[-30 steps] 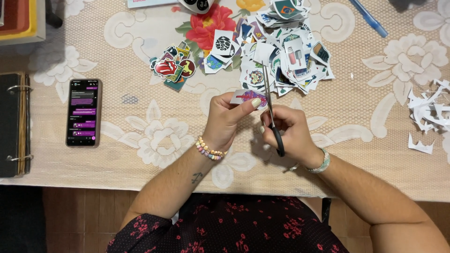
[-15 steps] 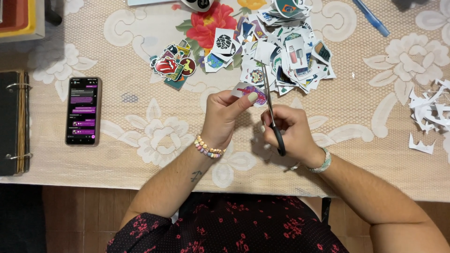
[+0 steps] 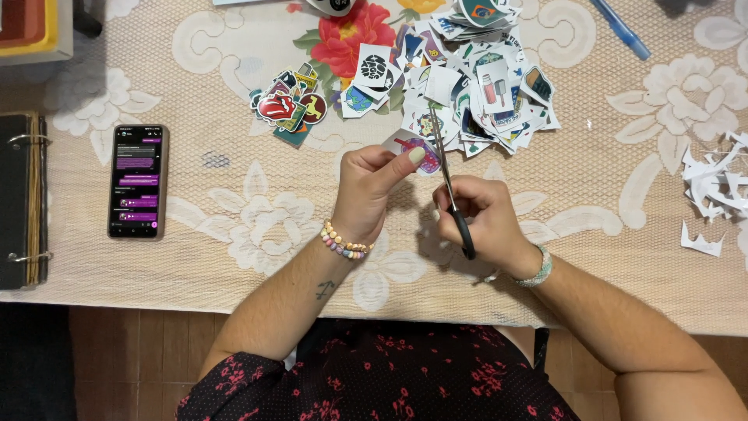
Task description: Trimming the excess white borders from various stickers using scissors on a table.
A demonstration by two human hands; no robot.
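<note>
My left hand [image 3: 372, 191] pinches a small printed sticker cutout [image 3: 419, 150] with purple and pink on it, holding it just above the table. My right hand [image 3: 485, 224] grips black-handled scissors [image 3: 452, 195], their blades pointing away from me and meeting the right edge of the cutout. A beaded bracelet is on each wrist. Just beyond the hands lies a pile of cut stickers [image 3: 475, 78], with a smaller cluster of stickers [image 3: 287, 109] to its left.
A phone [image 3: 138, 181] with a lit screen lies at the left, next to a black ring binder [image 3: 19, 201] at the table's left edge. White paper scraps [image 3: 717, 187] lie at the right. A blue pen [image 3: 621, 30] rests at the back right. A lace tablecloth [image 3: 234, 226] covers the table.
The hands have stayed in place; the cutout has turned slightly in my left fingers against the scissor blades.
</note>
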